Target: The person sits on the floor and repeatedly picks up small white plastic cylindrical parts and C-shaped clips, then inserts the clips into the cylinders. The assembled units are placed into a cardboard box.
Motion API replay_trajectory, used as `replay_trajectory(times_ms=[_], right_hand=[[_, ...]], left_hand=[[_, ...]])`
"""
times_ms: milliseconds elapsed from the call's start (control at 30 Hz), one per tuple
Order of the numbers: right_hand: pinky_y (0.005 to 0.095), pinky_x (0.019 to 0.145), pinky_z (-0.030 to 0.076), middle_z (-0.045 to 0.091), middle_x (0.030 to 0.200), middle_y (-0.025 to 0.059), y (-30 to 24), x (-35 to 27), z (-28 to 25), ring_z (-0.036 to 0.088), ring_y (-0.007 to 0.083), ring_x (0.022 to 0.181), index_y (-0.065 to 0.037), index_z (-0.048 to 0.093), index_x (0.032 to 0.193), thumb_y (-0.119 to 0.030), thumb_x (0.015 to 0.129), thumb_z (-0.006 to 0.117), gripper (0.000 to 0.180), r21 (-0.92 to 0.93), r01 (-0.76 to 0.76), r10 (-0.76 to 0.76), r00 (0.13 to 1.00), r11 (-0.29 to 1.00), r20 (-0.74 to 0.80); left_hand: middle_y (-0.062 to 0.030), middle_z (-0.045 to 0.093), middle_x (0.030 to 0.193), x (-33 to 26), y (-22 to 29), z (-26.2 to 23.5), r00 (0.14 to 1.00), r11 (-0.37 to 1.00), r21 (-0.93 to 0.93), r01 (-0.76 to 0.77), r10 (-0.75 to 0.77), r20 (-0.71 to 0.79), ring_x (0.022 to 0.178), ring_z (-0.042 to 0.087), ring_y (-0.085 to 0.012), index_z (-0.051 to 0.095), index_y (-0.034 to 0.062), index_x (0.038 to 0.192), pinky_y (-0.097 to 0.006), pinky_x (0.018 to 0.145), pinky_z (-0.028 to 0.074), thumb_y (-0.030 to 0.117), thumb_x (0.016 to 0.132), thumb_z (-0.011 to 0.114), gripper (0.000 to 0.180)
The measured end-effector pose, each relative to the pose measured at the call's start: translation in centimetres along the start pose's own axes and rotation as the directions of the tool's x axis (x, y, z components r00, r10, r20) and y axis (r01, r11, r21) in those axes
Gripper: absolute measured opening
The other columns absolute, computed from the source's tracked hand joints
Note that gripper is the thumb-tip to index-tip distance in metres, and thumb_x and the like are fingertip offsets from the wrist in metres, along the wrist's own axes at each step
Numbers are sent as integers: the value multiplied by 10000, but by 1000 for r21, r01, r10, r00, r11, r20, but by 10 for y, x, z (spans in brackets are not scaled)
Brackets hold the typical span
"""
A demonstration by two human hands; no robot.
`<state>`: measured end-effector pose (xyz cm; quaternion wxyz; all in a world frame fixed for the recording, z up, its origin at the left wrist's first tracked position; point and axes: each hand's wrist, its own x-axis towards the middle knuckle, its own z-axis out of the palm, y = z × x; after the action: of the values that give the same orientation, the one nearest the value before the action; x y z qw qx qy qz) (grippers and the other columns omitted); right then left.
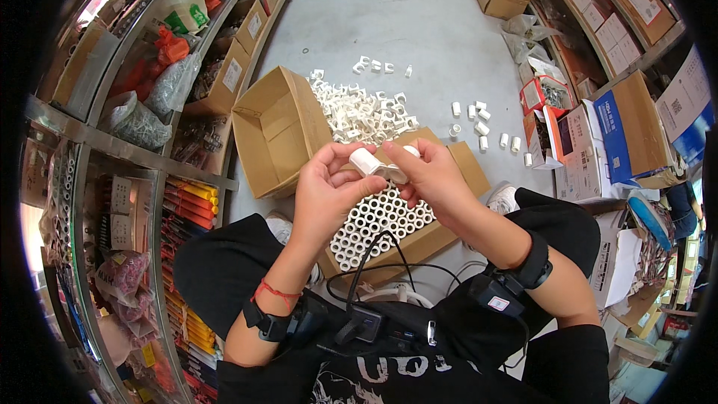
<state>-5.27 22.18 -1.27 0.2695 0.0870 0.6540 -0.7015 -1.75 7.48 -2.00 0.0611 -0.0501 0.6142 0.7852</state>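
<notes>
Above an open carton, my two hands meet around white plastic pipe fittings. My left hand [321, 183] is closed, its fingers and thumb on a short white pipe coupling [364, 162]. My right hand [435, 183] is closed on further white plastic pieces, and its fingers partly cover them; their exact shape cannot be made out. Right below the hands, the cardboard box [419, 251] holds many white couplings [374, 221] standing on end in tight rows, their round openings facing up. A black cable loops over the near side of that box.
A heap of white pipe clips [355, 108] lies beside an open cardboard box [277, 146] on the grey floor. Several loose couplings [482, 127] are scattered to the right. Stocked shelves [157, 142] line both sides. My crossed legs flank the near carton.
</notes>
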Motion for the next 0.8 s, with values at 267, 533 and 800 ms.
replay_trajectory(times_ms=[267,533,800], right_hand=[[170,343,352,479,603,7,1,-2,3,449,50,429,-71,416,758,-309,780,584,292,26,13,-12,999,1000,-39],[164,352,355,489,620,14,2,-3,3,445,46,444,-49,449,791,-319,794,560,293,67,-22,24,999,997,-29],[163,352,360,495,633,20,5,-3,6,449,47,443,-44,453,801,-330,796,555,304,112,-23,28,998,993,-50]], left_hand=[[-117,536,1054,0,-3,-1,1000,1000,-7,-12,12,-5,861,560,-123,458,-20,1012,-224,743,476,-54,672,643,389],[-115,530,1059,0,-5,3,997,997,19,-78,78,-21,857,558,-127,466,-8,970,-232,737,481,-42,652,666,378],[-136,521,1061,0,-5,5,992,991,78,-111,115,-51,862,561,-152,453,-18,945,-255,731,496,-33,640,679,379]])
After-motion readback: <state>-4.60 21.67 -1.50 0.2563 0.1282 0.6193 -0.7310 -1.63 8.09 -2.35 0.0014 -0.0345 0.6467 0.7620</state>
